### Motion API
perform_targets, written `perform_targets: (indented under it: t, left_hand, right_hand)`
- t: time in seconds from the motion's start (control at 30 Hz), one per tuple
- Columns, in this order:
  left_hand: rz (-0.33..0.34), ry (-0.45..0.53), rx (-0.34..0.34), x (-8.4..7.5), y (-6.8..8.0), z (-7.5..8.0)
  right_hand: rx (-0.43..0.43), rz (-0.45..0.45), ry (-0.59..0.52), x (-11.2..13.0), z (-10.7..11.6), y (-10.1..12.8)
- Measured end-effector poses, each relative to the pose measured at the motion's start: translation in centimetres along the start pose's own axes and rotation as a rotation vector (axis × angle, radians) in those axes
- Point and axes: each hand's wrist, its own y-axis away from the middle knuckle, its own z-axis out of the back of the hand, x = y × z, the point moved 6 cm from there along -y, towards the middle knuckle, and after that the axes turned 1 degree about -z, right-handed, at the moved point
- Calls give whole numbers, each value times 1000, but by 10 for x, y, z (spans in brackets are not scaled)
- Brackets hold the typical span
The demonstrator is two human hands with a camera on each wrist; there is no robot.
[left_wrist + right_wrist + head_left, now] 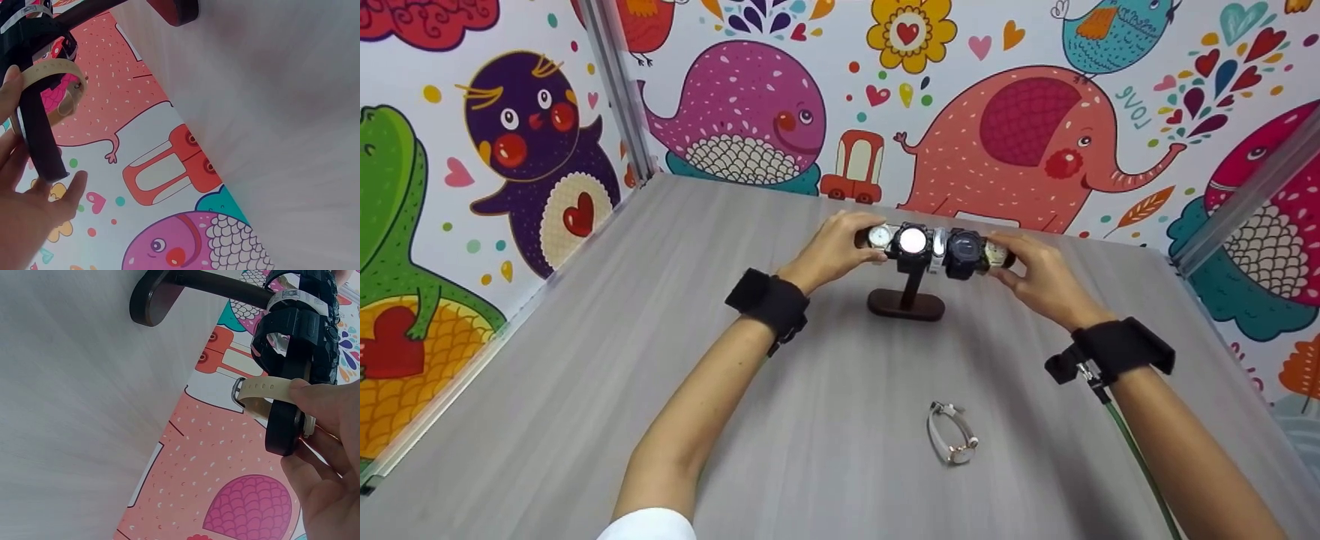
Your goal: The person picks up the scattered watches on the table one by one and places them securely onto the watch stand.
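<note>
A dark wooden watch stand (907, 304) holds several wristwatches in a row on its crossbar. At the bar's left end, my left hand (834, 247) pinches a white-faced watch (880, 237), whose pale beige strap (53, 67) loops round the bar in the left wrist view. My right hand (1046, 276) grips the watch at the opposite end (994, 255), its thumb against the cream strap (264, 389). Between the hands sit a black watch with a bright dial (913, 241), a slim silver-white watch (938, 246) and a chunky dark watch (963, 251).
A light-strapped watch (952, 435) with a rose-gold case lies on the grey table (825, 420) nearer to me. Cartoon-printed panels (750, 105) stand along the back and sides. A green cable (1140, 457) runs from the right wrist band.
</note>
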Motion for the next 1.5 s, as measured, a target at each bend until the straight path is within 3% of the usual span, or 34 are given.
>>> perform_targets:
  t: [0.27, 0.4, 0.57, 0.73, 0.9, 1.17, 1.3, 1.5]
  left_hand:
    - [15, -57, 14, -4, 3, -1]
    - [-20, -122, 33, -10, 6, 0]
    - [-84, -155, 40, -28, 15, 6]
    - [-114, -145, 55, -53, 27, 7]
    - [-148, -161, 98, -74, 43, -3]
    - [-185, -46, 184, -93, 78, -25]
    - [-229, -48, 234, -104, 92, -38]
    - [-314, -94, 334, -121, 109, -60]
  right_hand:
    - [39, -43, 7, 0, 0, 1]
    - [64, -81, 41, 3, 4, 3]
    - [49, -116, 65, 13, 16, 11]
    - [41, -93, 54, 28, 21, 26]
    - [53, -47, 11, 46, 17, 44]
    - [115, 37, -2, 76, 4, 74]
    - [133, 87, 8, 85, -2, 91]
    - [211, 61, 9, 93, -11, 117]
